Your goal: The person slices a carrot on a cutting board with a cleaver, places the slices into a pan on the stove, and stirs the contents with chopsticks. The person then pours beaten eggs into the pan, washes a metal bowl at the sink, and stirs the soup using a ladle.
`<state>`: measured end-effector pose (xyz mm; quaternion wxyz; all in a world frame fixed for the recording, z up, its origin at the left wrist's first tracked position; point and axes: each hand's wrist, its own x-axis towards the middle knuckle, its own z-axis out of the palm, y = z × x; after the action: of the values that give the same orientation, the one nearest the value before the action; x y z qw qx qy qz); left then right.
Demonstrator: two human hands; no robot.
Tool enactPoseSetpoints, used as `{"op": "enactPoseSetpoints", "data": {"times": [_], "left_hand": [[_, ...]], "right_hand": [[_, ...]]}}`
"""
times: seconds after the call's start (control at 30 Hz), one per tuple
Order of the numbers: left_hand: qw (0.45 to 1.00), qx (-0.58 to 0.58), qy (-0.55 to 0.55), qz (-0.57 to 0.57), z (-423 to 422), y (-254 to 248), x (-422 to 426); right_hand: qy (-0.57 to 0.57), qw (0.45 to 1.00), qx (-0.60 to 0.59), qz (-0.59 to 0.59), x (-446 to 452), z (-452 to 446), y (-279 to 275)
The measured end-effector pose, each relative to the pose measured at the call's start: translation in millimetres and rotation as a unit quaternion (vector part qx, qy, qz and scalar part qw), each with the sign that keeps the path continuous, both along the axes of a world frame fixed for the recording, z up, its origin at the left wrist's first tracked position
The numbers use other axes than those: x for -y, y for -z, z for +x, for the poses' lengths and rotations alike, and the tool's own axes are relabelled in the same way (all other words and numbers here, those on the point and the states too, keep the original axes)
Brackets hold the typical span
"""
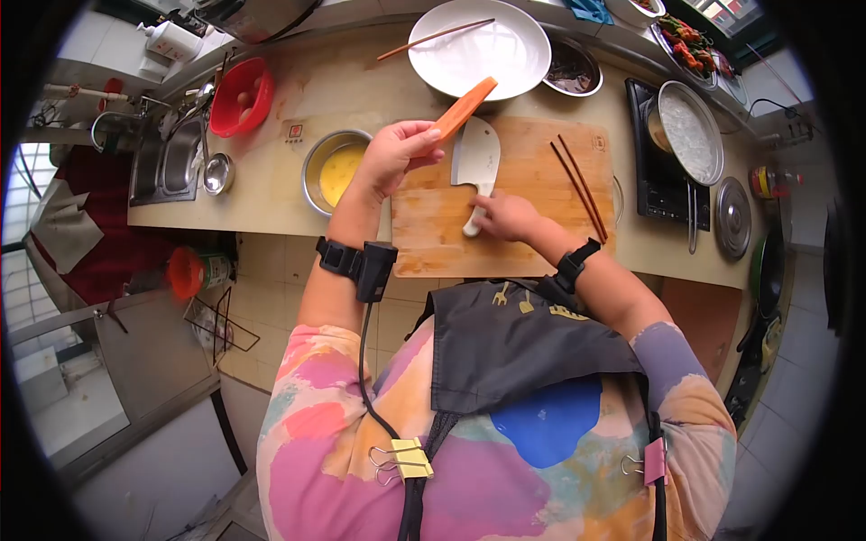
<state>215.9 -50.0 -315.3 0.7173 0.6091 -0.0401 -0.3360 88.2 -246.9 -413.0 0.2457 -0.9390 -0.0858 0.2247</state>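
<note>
An orange piece of carrot (466, 108) is pinched in my left hand (399, 157), raised above the left part of the wooden cutting board (532, 257). My right hand (507, 217) touches the pale handle of a wide knife (478, 155), which lies on the board with its broad blade pointing away from me. The fingers are curled at the handle, but their exact hold is partly hidden. Two brown chopsticks (580, 187) rest on the board's right side. Left of the board, a metal bowl (313, 171) holds yellow liquid.
A white plate (505, 54) with one chopstick stands behind the board. At right, a pan (690, 131) sits on a black cooktop (663, 198) beside a metal lid (733, 216). A red basket (262, 99) with eggs and a sink (183, 155) are at left.
</note>
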Motion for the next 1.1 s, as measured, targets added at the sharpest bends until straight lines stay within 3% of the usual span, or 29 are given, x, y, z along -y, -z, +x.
{"op": "enactPoseSetpoints", "data": {"times": [0.03, 0.17, 0.23, 0.43, 0.53, 0.63, 0.7, 0.73, 0.77, 0.8, 0.83, 0.9, 1.03, 1.1], "left_hand": [[0.998, -0.057, 0.004, -0.019, -17.1, 5.0, -14.4], [0.994, -0.106, -0.016, 0.014, -66.9, 36.5, -55.5], [0.99, -0.114, 0.025, 0.074, -80.7, 52.3, -61.0], [0.987, -0.042, 0.099, 0.122, -84.4, 113.4, -35.4], [0.978, -0.028, 0.147, 0.143, -79.1, 128.7, -13.6], [0.968, 0.05, 0.156, 0.191, -73.8, 141.9, 7.0], [0.943, 0.171, 0.161, 0.235, -65.1, 137.8, 17.0], [0.943, 0.17, 0.161, 0.235, -61.0, 136.3, 21.0], [0.891, 0.294, 0.148, 0.314, -57.8, 135.0, 25.3], [0.818, 0.409, 0.133, 0.383, -56.9, 134.5, 29.3], [0.82, 0.405, 0.135, 0.381, -58.6, 134.3, 32.2], [0.73, 0.588, -0.007, 0.348, -65.7, 131.8, 35.8], [0.723, 0.647, 0.087, 0.225, -86.8, 124.2, 41.6], [0.702, 0.686, 0.134, 0.136, -98.8, 133.5, 53.1]], "right_hand": [[0.027, 0.999, 0.003, 0.02, 0.7, 2.7, 8.1], [0.1, 0.994, 0.036, 0.019, 17.4, -6.0, 20.0], [0.147, 0.986, 0.036, -0.068, 36.5, -12.4, 10.7], [0.162, 0.957, 0.012, -0.24, 110.0, -32.4, -2.0], [0.175, 0.961, 0.088, -0.193, 114.6, -28.8, 11.9], [0.214, 0.952, 0.125, -0.183, 113.6, -12.5, 27.7], [0.213, 0.961, 0.09, -0.152, 106.3, -7.0, 8.1], [0.227, 0.97, 0.044, -0.074, 106.5, -6.4, 7.8], [0.24, 0.971, -0.004, 0.005, 105.6, -7.8, 6.4], [0.251, 0.964, 0.066, 0.052, 105.1, -14.5, 3.7], [0.252, 0.965, 0.061, 0.049, 105.9, -21.5, -1.3], [0.229, 0.967, 0.109, 0.013, 104.1, -37.2, -20.2], [0.235, 0.965, 0.08, 0.08, 95.0, -65.5, -34.0], [0.201, 0.974, 0.103, 0.031, 81.5, -74.2, -41.9]]}}
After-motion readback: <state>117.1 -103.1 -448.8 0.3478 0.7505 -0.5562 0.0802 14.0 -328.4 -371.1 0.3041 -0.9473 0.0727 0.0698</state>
